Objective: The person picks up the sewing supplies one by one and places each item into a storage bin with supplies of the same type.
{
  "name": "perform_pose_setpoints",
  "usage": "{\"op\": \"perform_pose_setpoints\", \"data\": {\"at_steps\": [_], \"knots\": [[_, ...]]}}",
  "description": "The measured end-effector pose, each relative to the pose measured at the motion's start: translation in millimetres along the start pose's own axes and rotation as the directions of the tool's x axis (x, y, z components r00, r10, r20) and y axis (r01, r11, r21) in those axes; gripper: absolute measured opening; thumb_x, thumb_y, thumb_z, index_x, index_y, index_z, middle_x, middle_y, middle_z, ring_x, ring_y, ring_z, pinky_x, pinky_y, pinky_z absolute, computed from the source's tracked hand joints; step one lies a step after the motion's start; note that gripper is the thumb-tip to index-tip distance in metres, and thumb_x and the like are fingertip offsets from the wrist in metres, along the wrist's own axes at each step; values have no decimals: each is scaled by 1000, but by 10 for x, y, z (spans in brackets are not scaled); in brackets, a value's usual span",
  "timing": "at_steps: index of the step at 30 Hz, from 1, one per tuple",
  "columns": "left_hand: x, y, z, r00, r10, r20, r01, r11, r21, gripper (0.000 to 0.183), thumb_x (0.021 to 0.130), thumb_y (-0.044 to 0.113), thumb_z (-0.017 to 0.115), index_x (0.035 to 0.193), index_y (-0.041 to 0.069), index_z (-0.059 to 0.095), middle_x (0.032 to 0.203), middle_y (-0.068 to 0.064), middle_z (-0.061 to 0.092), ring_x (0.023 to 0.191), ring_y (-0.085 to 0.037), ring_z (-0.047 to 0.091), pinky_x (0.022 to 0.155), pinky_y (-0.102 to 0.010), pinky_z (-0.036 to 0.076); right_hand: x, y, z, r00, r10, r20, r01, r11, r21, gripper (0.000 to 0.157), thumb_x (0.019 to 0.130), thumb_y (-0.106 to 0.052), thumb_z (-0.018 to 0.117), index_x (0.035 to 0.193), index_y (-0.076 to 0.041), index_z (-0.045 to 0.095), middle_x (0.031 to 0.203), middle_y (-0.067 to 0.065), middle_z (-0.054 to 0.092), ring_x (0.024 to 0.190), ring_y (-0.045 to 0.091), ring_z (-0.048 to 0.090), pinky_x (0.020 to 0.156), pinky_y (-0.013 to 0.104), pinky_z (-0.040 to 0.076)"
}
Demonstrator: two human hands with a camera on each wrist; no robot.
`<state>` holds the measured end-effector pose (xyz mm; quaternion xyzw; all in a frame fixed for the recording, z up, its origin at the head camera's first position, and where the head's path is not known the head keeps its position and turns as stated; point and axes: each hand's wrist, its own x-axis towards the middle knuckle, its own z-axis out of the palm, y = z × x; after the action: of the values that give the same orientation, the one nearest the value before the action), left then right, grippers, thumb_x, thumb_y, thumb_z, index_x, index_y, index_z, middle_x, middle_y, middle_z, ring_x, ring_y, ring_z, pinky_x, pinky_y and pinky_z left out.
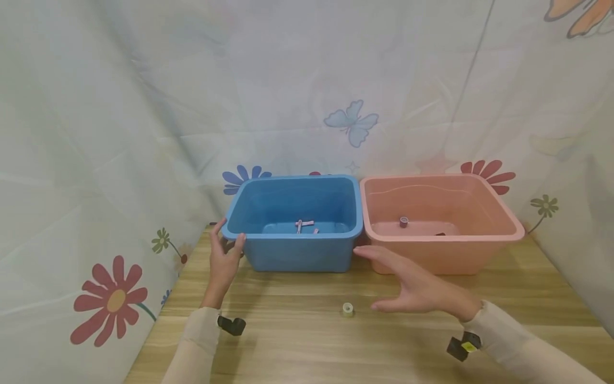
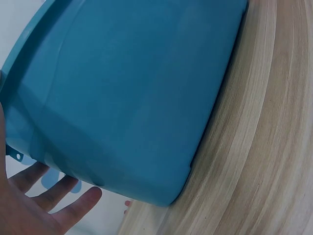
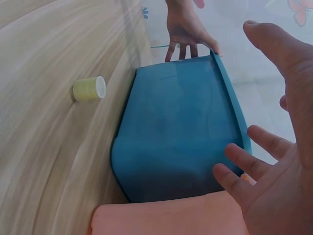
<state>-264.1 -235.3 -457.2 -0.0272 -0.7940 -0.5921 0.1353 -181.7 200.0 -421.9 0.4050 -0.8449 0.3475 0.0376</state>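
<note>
A blue bin point(image 1: 299, 253) stands on the wooden table. My left hand point(image 1: 225, 265) holds its front left corner, with the thumb on the front rim and the fingers along the left side; in the left wrist view the fingers point(image 2: 78, 205) lie spread against that side. Several small pink pieces point(image 1: 305, 223) lie on the bin's floor. My right hand point(image 1: 419, 285) is held with fingers and thumb spread apart and nothing between them, its fingertips close to the blue bin's front right corner. A small pale yellow spool point(image 3: 89, 88) stands on the table between the hands.
A pink bin point(image 1: 446, 256) stands right beside the blue one. Inside it lie a small purplish spool-like piece point(image 1: 404, 221) and a dark piece point(image 1: 440, 234), partly hidden by the front rim. A printed curtain point(image 1: 288, 106) hangs behind the table point(image 1: 288, 336) and at its sides.
</note>
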Motion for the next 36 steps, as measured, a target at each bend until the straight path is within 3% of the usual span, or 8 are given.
{"op": "perform_pose_setpoints", "data": {"at_steps": [5,9,18,24,29,36], "knots": [[-8,-7,-8,1000,-2,-4,2,1000,-2,74,102,39,63,161,21,22,160,-19,36,131,-37,53,85,-33,53,4,13,81,1000,-3,12,2,997,78,94,84,-47,84,159,-20,36,160,0,40,144,21,43,109,45,45],[-9,-8,-2,1000,1,-3,-1,1000,-11,75,102,37,64,161,21,21,160,-19,37,131,-38,53,82,-26,52,2,47,134,1000,22,22,-24,997,69,92,85,-51,82,160,-28,34,159,-3,41,142,20,44,108,49,46],[3,-24,2,1000,11,4,-11,1000,-16,75,102,38,64,161,21,20,161,-19,36,132,-38,52,90,-44,54,9,157,240,999,29,27,-29,999,26,95,84,-55,81,161,-26,34,160,-5,42,145,17,41,114,55,38],[4,-14,12,1000,11,3,-11,999,-43,76,102,38,64,161,21,20,162,-21,33,133,-41,51,98,-67,46,18,231,323,1000,10,18,-11,999,33,95,84,-52,83,160,-22,36,156,-9,46,140,20,47,108,54,45],[34,-90,13,1000,-3,-2,3,999,-47,76,102,38,64,162,23,19,163,-20,31,135,-42,49,99,-69,45,21,260,388,999,36,32,-38,997,62,94,83,-42,87,159,-18,37,149,-8,51,133,24,52,99,48,52],[132,-338,17,1000,10,-24,-11,999,-40,74,100,44,65,159,37,22,164,-13,33,133,-38,51,97,-66,48,18,301,469,996,83,45,-86,992,92,96,80,-33,90,159,-27,35,142,-9,54,126,21,54,98,50,52]]}}
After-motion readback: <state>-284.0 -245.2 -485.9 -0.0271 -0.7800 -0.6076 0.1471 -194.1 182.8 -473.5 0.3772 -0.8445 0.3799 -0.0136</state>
